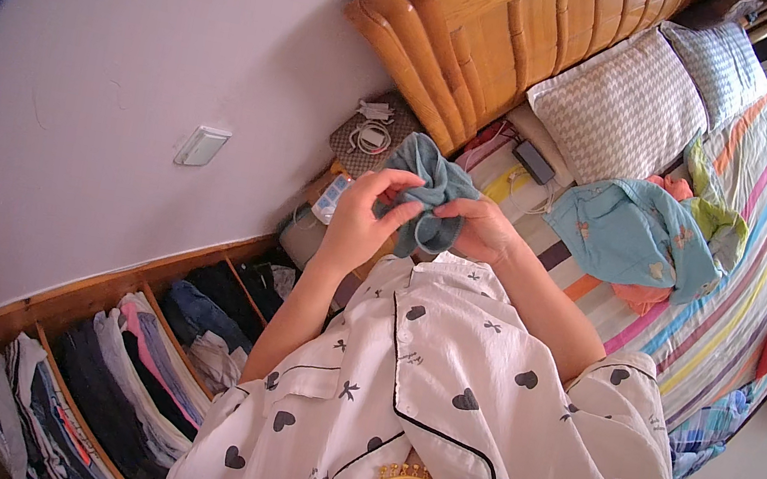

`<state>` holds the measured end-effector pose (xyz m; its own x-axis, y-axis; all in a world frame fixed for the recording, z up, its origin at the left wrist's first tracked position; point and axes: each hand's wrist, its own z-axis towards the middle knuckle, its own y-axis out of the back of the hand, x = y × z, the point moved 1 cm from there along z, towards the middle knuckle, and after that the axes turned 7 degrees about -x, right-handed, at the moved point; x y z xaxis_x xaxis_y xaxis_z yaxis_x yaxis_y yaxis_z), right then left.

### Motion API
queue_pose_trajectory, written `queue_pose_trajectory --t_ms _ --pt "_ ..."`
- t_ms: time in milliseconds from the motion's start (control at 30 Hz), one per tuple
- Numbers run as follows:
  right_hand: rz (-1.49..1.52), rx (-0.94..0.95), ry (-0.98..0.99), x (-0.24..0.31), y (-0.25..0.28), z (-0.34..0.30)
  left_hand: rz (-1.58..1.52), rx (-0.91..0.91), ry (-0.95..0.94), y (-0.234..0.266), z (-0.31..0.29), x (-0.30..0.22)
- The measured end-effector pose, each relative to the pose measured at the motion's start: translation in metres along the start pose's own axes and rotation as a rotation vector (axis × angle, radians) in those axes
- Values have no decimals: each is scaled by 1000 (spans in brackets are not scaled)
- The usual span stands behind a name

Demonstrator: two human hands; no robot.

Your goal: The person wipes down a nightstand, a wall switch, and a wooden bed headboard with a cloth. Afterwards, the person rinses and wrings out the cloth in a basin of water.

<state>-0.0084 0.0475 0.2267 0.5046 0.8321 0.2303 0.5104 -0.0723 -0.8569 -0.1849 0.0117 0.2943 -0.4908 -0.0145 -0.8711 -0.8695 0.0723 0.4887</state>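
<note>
Both hands are raised in front of my body around a small blue-grey cloth garment (pixel 428 168). It is bunched up, with a rounded, cuff-like edge hanging at its lower end; its exact kind cannot be made out. My left hand (pixel 373 216) pinches the near left side between thumb and fingers. From the right, my right hand (pixel 482 228) grips the other side, its thumb lying across the cloth and the remaining fingers partly hidden behind it.
At lower left, a wooden drawer (pixel 35 323) holds upright folded clothes in divided sections. To the right is a bed with striped bedding (pixel 693 332), a light blue garment (pixel 633 231) and pillows (pixel 619 106). Cables (pixel 370 136) lie on a patterned box beside the wooden headboard (pixel 499 36).
</note>
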Motion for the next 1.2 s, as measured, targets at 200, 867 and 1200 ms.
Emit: queue_pose_trajectory --t_ms 200,867,1200 --pt "-54 -91 14 17 4 -3 -529 -277 148 23 -1 4" --pt "-30 -204 -166 49 -56 -15 -970 -213 748 -64 16 110" --pt "-51 -542 -237 31 -15 17 -1256 -57 1016 -92 -1 129"
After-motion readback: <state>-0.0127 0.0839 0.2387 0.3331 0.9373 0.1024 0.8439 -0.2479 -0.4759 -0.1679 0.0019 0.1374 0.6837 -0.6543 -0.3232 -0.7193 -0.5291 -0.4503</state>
